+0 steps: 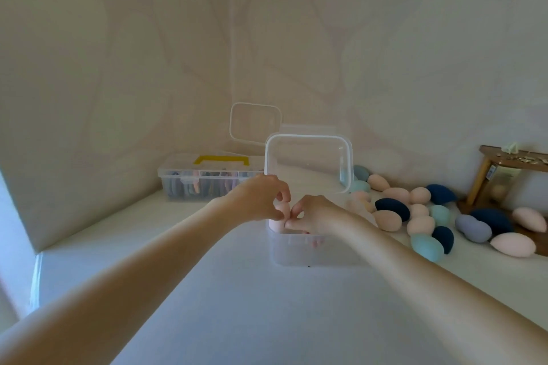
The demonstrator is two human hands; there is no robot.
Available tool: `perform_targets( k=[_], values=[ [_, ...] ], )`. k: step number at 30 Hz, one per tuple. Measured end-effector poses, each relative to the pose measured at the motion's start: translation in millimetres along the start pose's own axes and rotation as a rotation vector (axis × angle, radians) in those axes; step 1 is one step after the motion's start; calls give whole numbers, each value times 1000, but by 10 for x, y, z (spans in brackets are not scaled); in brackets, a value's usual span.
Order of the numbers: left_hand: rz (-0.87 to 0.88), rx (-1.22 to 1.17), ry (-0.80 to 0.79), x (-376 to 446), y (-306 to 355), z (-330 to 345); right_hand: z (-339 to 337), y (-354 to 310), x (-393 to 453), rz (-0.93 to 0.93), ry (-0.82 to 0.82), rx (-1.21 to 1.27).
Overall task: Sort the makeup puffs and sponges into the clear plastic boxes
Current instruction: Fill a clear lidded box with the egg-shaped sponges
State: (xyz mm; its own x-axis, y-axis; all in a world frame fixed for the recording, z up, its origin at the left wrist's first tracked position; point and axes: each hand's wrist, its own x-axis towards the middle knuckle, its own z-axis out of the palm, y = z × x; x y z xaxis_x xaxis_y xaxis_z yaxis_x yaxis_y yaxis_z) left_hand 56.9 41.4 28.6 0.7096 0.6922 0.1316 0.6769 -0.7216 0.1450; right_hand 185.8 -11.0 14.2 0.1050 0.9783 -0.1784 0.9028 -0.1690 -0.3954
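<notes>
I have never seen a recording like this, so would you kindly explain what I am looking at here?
There is no machine: a person wears a camera on the head, looking forward and down at their own bare arms. Both hands meet over an open clear plastic box on a white surface; its lid stands up behind. The left hand pinches a pale pink sponge at the box's rim. The right hand has curled fingers there too, but what it holds is hidden. To the right lie loose sponges in pink, teal and navy. Behind left sits a second box with a yellow handle.
</notes>
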Motion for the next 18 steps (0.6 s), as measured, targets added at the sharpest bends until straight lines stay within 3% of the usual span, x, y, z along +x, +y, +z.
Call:
perform_targets(
  k=[4, 9, 13, 16, 18],
  values=[
    [-34, 209, -6, 84, 121, 37, 16, -44, -5, 24, 79, -129],
    [-87, 364, 40, 112, 221, 100, 14, -46, -51, 31, 56, -64],
    [-102, 410, 57, 89, 238, 81, 20, -56, -93, -8, 141, -66],
    [-134, 325, 17, 89, 238, 84, -62, -12, -109, -55, 327, 87],
    [-132, 309, 7, 88, 228, 82, -273, 104, -155, -53, 605, 211]
  ],
)
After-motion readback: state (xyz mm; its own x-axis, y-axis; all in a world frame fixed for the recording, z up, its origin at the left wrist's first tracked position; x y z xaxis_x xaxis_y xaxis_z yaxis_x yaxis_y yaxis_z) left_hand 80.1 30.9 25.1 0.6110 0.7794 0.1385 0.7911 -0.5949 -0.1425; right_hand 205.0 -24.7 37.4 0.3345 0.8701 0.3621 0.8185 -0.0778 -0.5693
